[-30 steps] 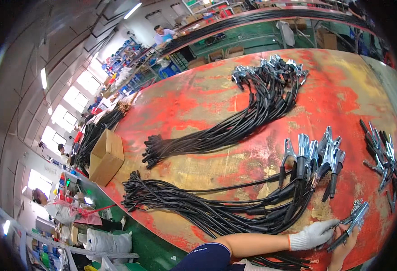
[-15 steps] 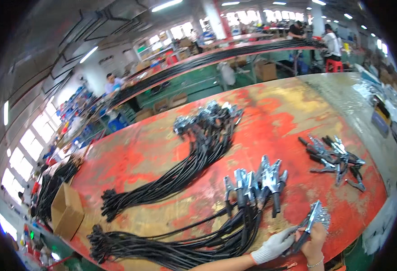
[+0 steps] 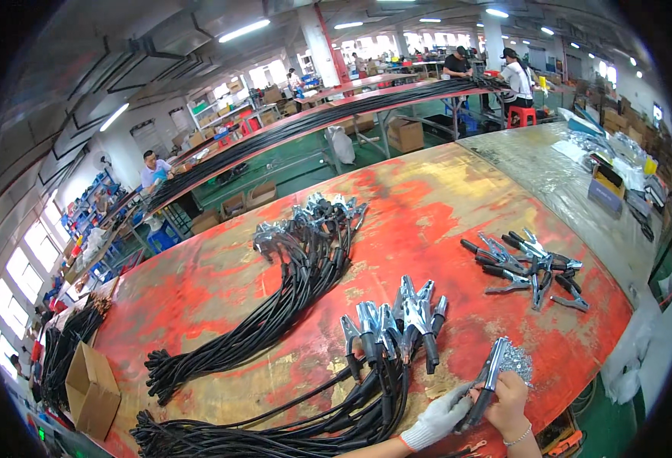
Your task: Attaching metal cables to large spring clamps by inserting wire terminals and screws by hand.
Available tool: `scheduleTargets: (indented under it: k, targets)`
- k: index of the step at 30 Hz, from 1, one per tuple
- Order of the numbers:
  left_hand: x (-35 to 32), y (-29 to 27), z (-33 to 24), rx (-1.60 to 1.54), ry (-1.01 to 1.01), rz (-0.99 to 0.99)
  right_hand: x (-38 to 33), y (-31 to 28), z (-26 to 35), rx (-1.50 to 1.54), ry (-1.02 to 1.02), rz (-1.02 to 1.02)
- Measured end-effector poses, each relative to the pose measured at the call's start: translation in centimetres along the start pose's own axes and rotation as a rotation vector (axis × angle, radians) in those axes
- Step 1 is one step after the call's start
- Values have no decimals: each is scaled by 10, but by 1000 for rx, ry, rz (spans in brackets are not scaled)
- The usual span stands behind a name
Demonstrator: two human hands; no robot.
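At the table's near right edge, both hands meet on a silver spring clamp (image 3: 493, 366) with black handles. My left hand (image 3: 441, 418), in a white glove, is closed on its near left side; any cable end pinched there is hidden. My bare right hand (image 3: 510, 401), with a bracelet at the wrist, wraps round the clamp from the right. A heap of small metal fasteners (image 3: 521, 363) lies just beyond my right fingers. To the left is a bundle of black cables (image 3: 290, 427) with silver clamps (image 3: 389, 324) on their ends. Loose clamps (image 3: 531, 267) lie farther right.
A second bundle of clamped cables (image 3: 275, 320) lies across the red, worn table (image 3: 428, 221). A cardboard box (image 3: 92, 393) stands at the left edge. An orange-handled tool (image 3: 569, 443) sits below the right edge. Co-workers (image 3: 515, 80) are at a far bench with long cables.
The whole view has swung, so the table and its contents sit farther left in the picture. Both hands stay closed round the clamp, with little visible change in grip.
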State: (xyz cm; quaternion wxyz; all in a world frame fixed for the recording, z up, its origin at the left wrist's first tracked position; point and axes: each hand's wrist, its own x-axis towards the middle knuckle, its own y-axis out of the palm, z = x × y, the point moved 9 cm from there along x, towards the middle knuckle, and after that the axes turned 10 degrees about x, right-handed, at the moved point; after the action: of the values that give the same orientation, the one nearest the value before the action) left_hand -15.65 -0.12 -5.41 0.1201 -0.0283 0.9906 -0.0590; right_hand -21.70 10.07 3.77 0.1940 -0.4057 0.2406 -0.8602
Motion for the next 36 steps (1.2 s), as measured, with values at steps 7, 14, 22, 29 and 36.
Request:
scheduleTargets:
  k: [7,14,22,29,36]
  targets:
    - [4,5,15,-125,-4,-24,2,2,0,51,-21,-22]
    - [8,5,13,-64,24,-9,3,1,-1,31,-5,-13]
    - [4,-1,11,42,43,-39,0,4,1,53,6,-11]
    - [6,-9,-8,168,43,-102,0,4,-7,-45,-22,51]
    - [4,-2,2,-215,-14,-75,-2,6,1,51,-67,70]
